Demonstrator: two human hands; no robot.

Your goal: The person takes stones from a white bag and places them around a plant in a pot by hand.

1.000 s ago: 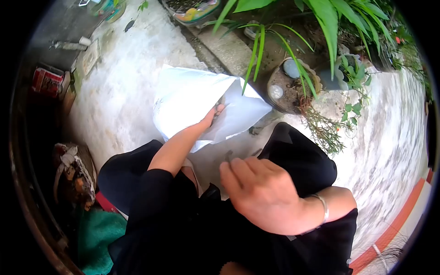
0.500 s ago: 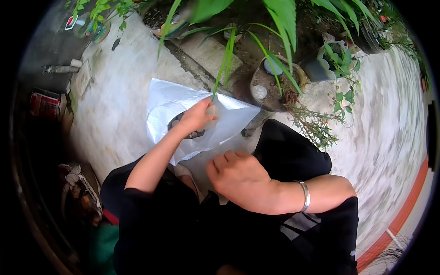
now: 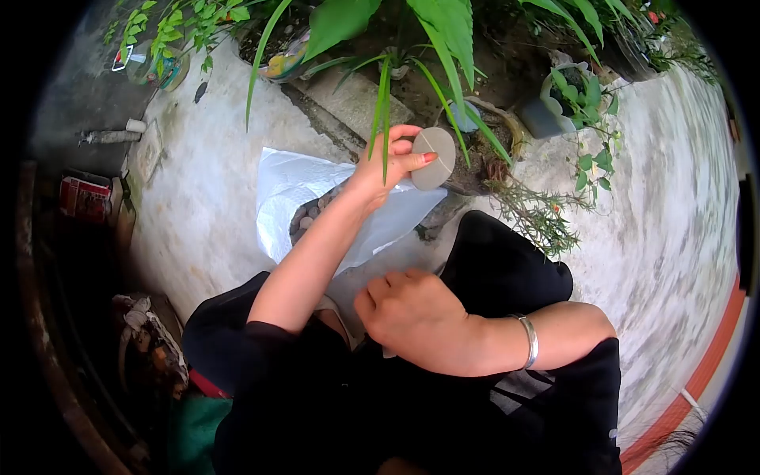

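Note:
My left hand grips a flat, oval grey stone between thumb and fingers, above the right part of an open white bag. Inside the bag, several small stones show beside my forearm. Long green leaves hang in front of my left hand. Just beyond the stone stands a round plant pot, partly hidden by leaves. My right hand, with a silver bracelet at its wrist, is curled near my knees, and its palm side is hidden.
A scalloped grey pot with a leafy plant stands at the upper right. A concrete curb runs along the soil. On the left are a red box and a torn bag. Green cloth lies at lower left.
My left hand has come out of the bag and moved up and right with the oval stone. Stones inside the bag have come into view. My right hand has shifted slightly left and stays curled.

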